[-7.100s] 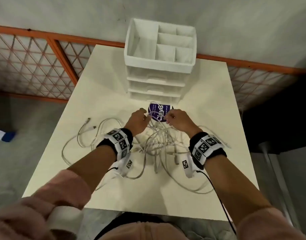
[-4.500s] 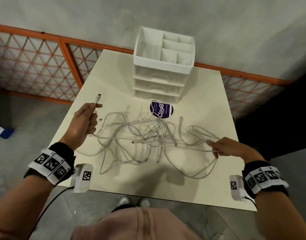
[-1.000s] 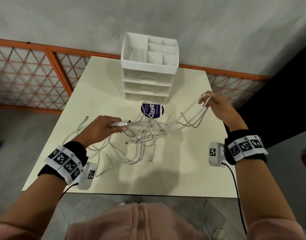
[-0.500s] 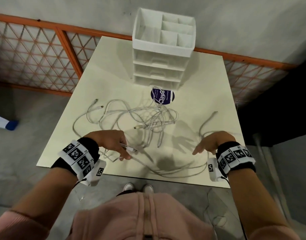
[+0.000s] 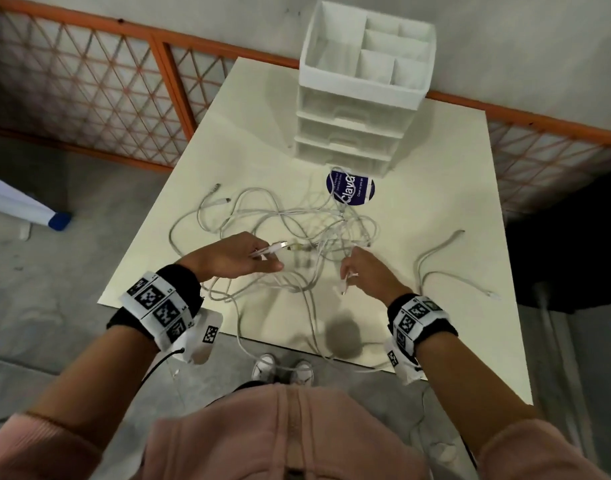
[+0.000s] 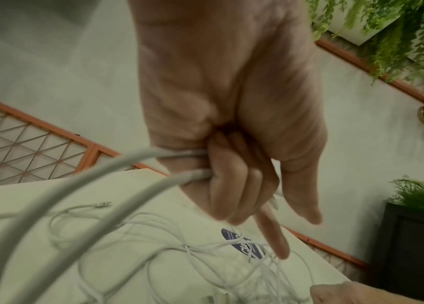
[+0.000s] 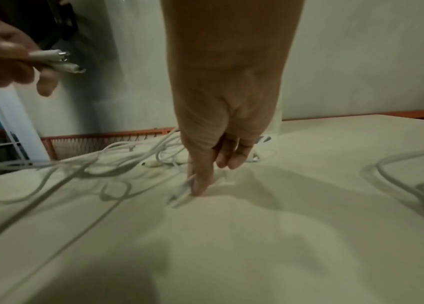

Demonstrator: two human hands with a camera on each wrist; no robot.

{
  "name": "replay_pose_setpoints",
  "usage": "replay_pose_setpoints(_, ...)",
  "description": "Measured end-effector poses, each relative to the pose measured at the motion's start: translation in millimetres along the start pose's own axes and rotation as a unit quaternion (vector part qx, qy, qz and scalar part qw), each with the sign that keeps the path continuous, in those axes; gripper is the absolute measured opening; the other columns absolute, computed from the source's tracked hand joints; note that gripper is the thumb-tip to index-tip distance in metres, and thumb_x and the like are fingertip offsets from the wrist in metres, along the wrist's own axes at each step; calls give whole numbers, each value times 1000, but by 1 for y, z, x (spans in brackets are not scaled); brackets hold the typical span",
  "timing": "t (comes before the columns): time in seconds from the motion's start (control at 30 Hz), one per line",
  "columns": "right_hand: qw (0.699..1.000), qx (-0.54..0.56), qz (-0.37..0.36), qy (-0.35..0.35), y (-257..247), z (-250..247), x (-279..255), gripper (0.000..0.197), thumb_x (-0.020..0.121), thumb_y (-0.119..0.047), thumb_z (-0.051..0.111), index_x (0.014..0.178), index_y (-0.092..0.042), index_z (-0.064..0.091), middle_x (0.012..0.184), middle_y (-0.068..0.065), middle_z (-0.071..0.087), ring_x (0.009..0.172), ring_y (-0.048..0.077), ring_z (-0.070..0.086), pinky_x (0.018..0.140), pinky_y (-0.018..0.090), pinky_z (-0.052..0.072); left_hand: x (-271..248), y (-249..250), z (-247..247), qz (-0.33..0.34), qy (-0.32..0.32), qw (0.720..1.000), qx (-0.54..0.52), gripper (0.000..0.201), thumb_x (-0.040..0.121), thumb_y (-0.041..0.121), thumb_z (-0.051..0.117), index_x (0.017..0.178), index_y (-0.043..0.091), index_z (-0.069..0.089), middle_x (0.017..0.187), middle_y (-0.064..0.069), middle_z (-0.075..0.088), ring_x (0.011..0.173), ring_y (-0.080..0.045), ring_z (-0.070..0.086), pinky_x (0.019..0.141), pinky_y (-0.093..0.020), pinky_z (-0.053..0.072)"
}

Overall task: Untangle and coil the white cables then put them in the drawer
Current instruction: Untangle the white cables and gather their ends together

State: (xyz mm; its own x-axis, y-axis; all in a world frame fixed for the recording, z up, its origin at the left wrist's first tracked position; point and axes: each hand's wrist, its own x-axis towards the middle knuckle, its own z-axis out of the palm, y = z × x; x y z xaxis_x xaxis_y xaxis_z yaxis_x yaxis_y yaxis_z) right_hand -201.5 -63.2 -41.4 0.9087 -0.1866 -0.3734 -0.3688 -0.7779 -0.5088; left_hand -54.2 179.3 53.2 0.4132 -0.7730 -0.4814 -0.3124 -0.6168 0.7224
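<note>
A tangle of white cables lies mid-table, in front of the white drawer unit, whose drawers are closed. My left hand grips cable ends, the plugs sticking out toward the tangle. In the left wrist view two cable strands run out of the left hand's curled fingers. My right hand pinches another cable's plug low at the tangle's near edge. The right wrist view shows that plug at the fingertips, by the tabletop.
One separate white cable lies loose on the table's right side. A round purple sticker sits before the drawer unit. A cable loop hangs over the near table edge. An orange lattice railing runs behind.
My left hand has carried its cable ends forward toward the tangle. My right hand has moved left from the table's right part and now pinches a plug.
</note>
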Motion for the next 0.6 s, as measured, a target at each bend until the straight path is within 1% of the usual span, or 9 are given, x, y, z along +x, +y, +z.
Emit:
replay_pose_setpoints(0.1, 994, 93, -21, 62, 2, -18, 3, 11, 76, -7, 75, 73, -14, 66, 90, 4, 49, 94, 26, 48, 80, 27, 33, -1, 2, -3, -5, 22, 999, -34, 35, 88, 39, 63, 93, 5, 66, 60, 0, 31, 42, -6, 26, 42, -14, 24)
replay_pose_setpoints(0.17, 983, 121, -32, 136, -5, -48, 4, 5, 84, -12, 68, 79, -13, 69, 96, 12, 57, 94, 20, 55, 82, 32, 38, 0, 6, -4, 1, 31, 998, -62, 33, 89, 37, 62, 85, 4, 63, 61, -1, 29, 43, -6, 26, 41, -14, 24)
replay_pose_setpoints(0.23, 964, 161, -46, 206, -21, -84, 3, 16, 93, -13, 56, 82, -14, 66, 85, 5, 64, 75, -4, 60, 75, 28, 43, 1, 12, -5, 16, 46, 995, -92, 27, 90, 35, 61, 74, 14, 57, 60, 2, 28, 42, -6, 25, 41, -14, 24)
replay_pose_setpoints(0.27, 949, 211, -51, 228, -32, -103, 2, 20, 96, -13, 52, 79, -18, 62, 78, 1, 65, 67, -7, 62, 73, 27, 47, 2, 17, -6, 27, 54, 992, -112, 27, 91, 34, 61, 71, 18, 53, 60, 2, 27, 43, -6, 24, 41, -16, 23)
replay_pose_setpoints(0.33, 918, 300, -81, 249, -51, -131, 0, 20, 96, -11, 51, 80, -16, 60, 70, 3, 65, 60, 1, 64, 72, 31, 54, 4, 24, -7, 53, 74, 983, -158, 30, 91, 34, 61, 68, 21, 47, 63, 2, 24, 48, -10, 21, 43, -19, 21)
replay_pose_setpoints(0.43, 887, 382, -113, 233, -88, -154, -8, 3, 89, -7, 61, 87, -8, 59, 62, 4, 67, 54, 10, 63, 58, 25, 54, 7, 37, -10, 103, 129, 964, -210, 43, 88, 47, 59, 83, 5, 51, 64, 0, 24, 51, -10, 23, 46, -19, 26)
replay_pose_setpoints(0.47, 887, 390, -115, 218, -100, -154, -9, 9, 86, -6, 65, 87, -7, 56, 62, 5, 68, 51, 11, 62, 53, 21, 50, 9, 42, -10, 112, 149, 955, -230, 50, 89, 49, 57, 92, 0, 52, 63, 3, 25, 51, -9, 24, 48, -20, 27)
replay_pose_setpoints(0.53, 897, 386, -119, 179, -120, -148, -9, 19, 83, -6, 69, 83, -7, 50, 65, 13, 67, 46, 12, 59, 46, 17, 44, 12, 51, -9, 135, 177, 936, -273, 43, 95, 44, 49, 105, 3, 57, 61, 8, 25, 49, -7, 25, 49, -20, 28)
replay_pose_setpoints(0.6, 903, 378, -125, 159, -133, -135, -4, 22, 82, -7, 70, 80, -7, 48, 66, 16, 66, 45, 12, 57, 44, 19, 44, 14, 60, -7, 151, 188, 922, -302, 32, 99, 37, 43, 103, 10, 59, 63, 8, 24, 47, -5, 24, 47, -17, 27)
